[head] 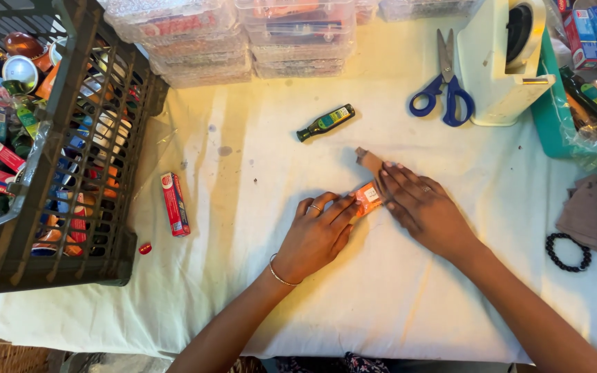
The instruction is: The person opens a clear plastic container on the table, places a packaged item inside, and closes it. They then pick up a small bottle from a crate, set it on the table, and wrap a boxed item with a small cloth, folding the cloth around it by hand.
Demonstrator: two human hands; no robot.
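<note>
From the head camera, you are pressing both hands down on a small orange packet [367, 197] that is lying on the white cloth-covered table [354, 290], near its middle; your left hand [316, 231] is lying flat with its fingers [340, 207] stretched out close together, their tips touching the packet's left end, not curled around it; your right hand [419, 207] is resting palm down with its fingers [392, 181] extended and slightly spread, covering the packet's right end and touching a brown strip [368, 159] that is sticking out just above them; a small dark green bottle [325, 123] with a yellow label is lying on its side well apart, further up the table; blue-handled scissors [446, 86] are lying beside a white tape dispenser [502, 59] at the upper right; a red oblong box [175, 204] is lying to the left of your hands, near a dark plastic crate [70, 159] that is holding many small packets and capsules; stacked clear plastic boxes [243, 38] are sitting along the far edge; a black bead bracelet [568, 251] is lying at the right, just beside a folded brown cloth [583, 209].
</note>
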